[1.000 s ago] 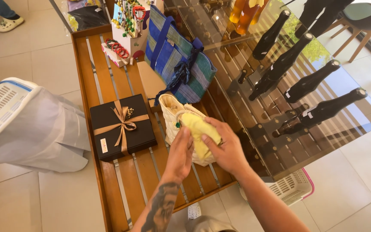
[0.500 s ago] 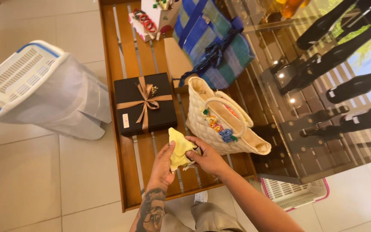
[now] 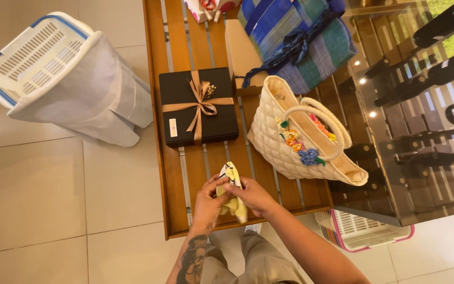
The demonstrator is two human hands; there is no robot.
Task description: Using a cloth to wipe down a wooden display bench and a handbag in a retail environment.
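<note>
Both hands hold a small yellow cloth [image 3: 230, 195] over the near edge of a wooden slatted table [image 3: 173, 173]. My left hand [image 3: 208, 204] grips its lower part and my right hand [image 3: 252, 198] pinches it from the right. A cream quilted handbag [image 3: 290, 150] with crocheted flowers lies on its side just beyond my right hand. A black gift box [image 3: 179, 100] tied with a tan ribbon sits on the table beyond my left hand.
A blue and green striped bag [image 3: 300, 37] lies at the table's far end, beside a cardboard box [image 3: 237, 47]. A white laundry basket [image 3: 38, 63] with a cloth liner stands on the tiled floor at left. A glass table [image 3: 421, 131] and pink-rimmed basket [image 3: 363, 231] are at right.
The yellow cloth came out of the cream handbag and moved toward me to the table's near edge. Both hands went with it, and the bag now lies apart.
</note>
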